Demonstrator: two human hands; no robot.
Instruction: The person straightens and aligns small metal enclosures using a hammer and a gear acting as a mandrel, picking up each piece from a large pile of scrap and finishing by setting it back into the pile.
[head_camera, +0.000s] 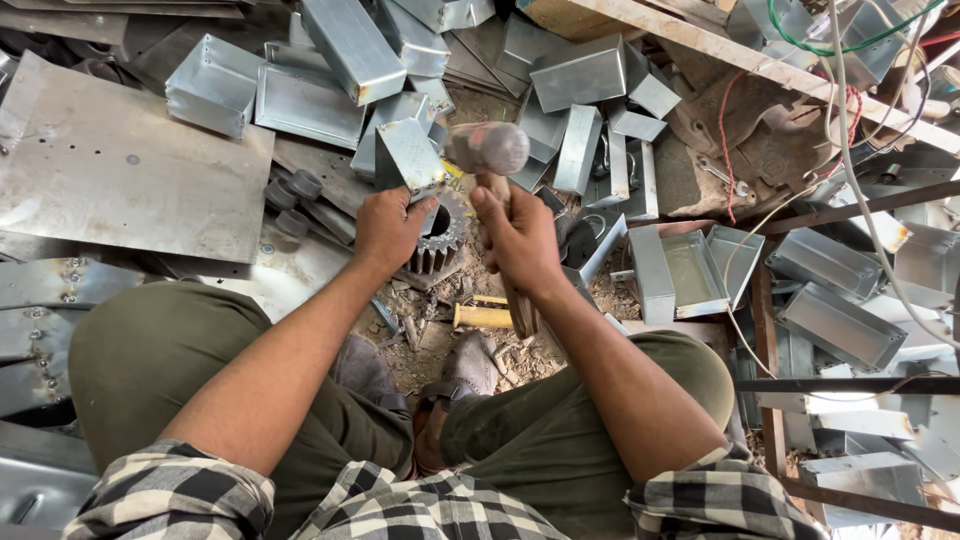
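Note:
My left hand (388, 228) grips a small folded sheet-metal box piece (408, 153), holding it over a large steel gear (443, 238) on the ground. My right hand (520, 240) is closed around the wooden handle of a hammer; the hammer head (487, 148) is raised and blurred just right of the metal piece. I am squatting, with both knees in olive trousers either side and my sandalled feet (462, 375) below the gear.
Several shiny metal boxes (352, 45) lie heaped behind and at right (838, 325). A flat steel plate (120, 170) lies at left. A yellow-handled tool (482, 317) rests on the dirt. Wires (850, 130) and a wooden plank (700, 40) cross at upper right.

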